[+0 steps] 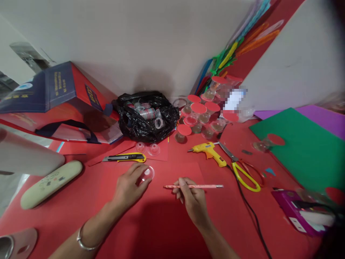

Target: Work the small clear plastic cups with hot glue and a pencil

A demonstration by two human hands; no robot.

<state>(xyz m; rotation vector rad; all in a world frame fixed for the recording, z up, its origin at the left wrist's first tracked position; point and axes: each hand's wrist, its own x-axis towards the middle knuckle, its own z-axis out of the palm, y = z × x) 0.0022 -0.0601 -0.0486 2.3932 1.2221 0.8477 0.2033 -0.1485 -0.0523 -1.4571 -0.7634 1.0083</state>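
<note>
On the red sheet in front of me, my left hand (132,182) curls its thumb and fingers around a small clear plastic cup (149,173), partly hidden by the fingers. My right hand (192,196) grips a pink patterned pencil (207,186) between thumb and fingers. The pencil lies nearly level, its tip pointing left toward the cup and apart from it. Two more clear cups (153,149) sit just beyond the left hand. A yellow utility knife (132,157) rests beside them.
Beyond lie a black bag (148,135) of plastic cups and several joined cups with red discs (198,108). To the right are a yellow glue gun (208,150) with its cord, scissors (242,176), green sheet (304,144) and purple power strip (288,210). A pale case (51,185) lies left.
</note>
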